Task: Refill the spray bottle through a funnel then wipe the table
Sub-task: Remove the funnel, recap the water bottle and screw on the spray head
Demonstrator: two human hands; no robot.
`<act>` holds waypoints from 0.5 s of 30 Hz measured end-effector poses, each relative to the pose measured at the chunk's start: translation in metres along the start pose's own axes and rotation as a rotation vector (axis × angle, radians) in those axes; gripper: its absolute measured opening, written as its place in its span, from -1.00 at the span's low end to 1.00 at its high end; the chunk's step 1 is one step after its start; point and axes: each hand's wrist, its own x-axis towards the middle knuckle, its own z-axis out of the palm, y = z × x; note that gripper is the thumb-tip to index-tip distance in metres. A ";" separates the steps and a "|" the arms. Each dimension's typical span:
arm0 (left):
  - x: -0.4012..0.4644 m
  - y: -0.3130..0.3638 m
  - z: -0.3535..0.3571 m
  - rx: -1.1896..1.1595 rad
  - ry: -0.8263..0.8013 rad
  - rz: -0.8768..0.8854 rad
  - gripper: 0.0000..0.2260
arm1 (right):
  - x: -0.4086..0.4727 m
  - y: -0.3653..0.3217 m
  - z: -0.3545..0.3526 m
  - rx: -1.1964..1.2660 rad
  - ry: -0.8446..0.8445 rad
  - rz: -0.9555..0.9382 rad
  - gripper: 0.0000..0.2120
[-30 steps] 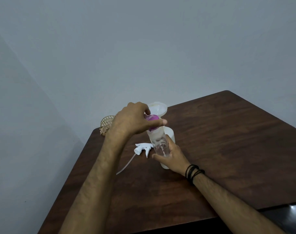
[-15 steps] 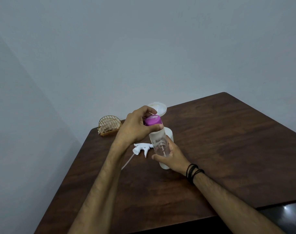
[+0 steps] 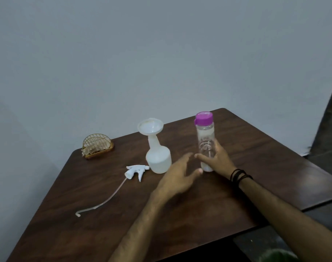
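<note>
The dark wood counter (image 3: 97,233) is backed by a plain grey wall (image 3: 123,53). The clear bottle (image 3: 205,140), right of centre, is clamped by the right hand (image 3: 216,160) fingers; the left hand (image 3: 178,178) fingers are spread, apparently touching nothing.

The spray bottle (image 3: 158,159) with the funnel (image 3: 150,126) in its neck is standing mid-table, the trigger head (image 3: 136,171) lying just beside its base and trailing its tube (image 3: 104,200) toward the near left corner. The water bottle (image 3: 205,140) is rising to the right, the right hand (image 3: 217,159) wrapping it and the left hand (image 3: 177,181) filling the gap between the bottles. A napkin holder (image 3: 97,146) is occupying the far left corner. The table (image 3: 274,167) is lying bare on the right and along the near edge
</note>
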 end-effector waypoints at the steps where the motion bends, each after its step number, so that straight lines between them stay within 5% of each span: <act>1: 0.008 -0.002 0.012 0.050 -0.089 -0.029 -0.37 | 0.007 0.006 -0.012 -0.034 0.023 0.019 -0.27; 4: 0.035 -0.011 0.045 0.229 -0.190 -0.038 -0.38 | 0.025 0.019 -0.042 -0.061 0.090 0.051 -0.31; 15: 0.122 -0.013 0.075 0.426 0.001 -0.075 -0.25 | 0.098 0.057 -0.055 -0.112 0.148 0.178 -0.40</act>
